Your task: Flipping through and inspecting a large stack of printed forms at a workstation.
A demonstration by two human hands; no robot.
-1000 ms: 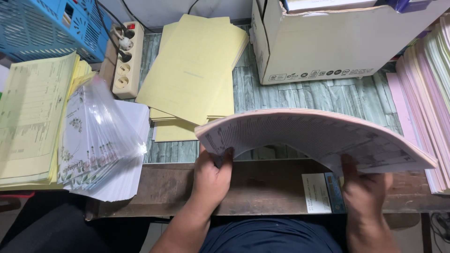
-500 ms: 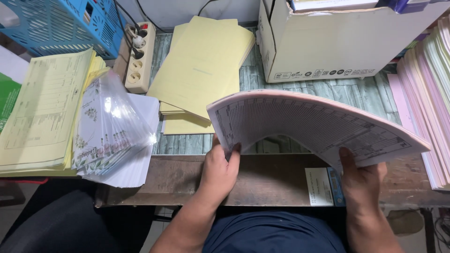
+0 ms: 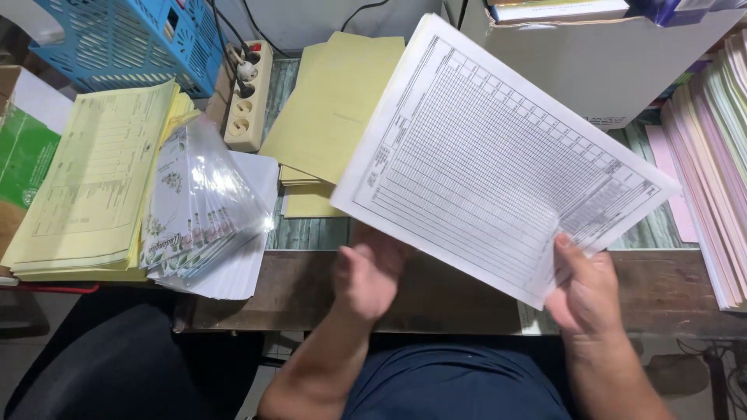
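White paper sheets with printed grid tables [image 3: 498,155] are lifted above wooden desk [image 3: 459,288], tilted twd camera. Right hand [image 3: 583,292] grasps their lower right corner w/ thumb on top. Left hand [image 3: 369,272] is loose, fingers half curled, under sheets' lower edge, near yellow paper stack [image 3: 334,109].

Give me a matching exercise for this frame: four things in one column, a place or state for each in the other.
1. printed form sheets
2. power strip
3. blue basket
4. left hand

a. open, below the sheets
b. far left corner
c. beside the yellow paper, plugs in it
d. pinched in the right hand

Pairs: 1-d, 2-c, 3-b, 4-a
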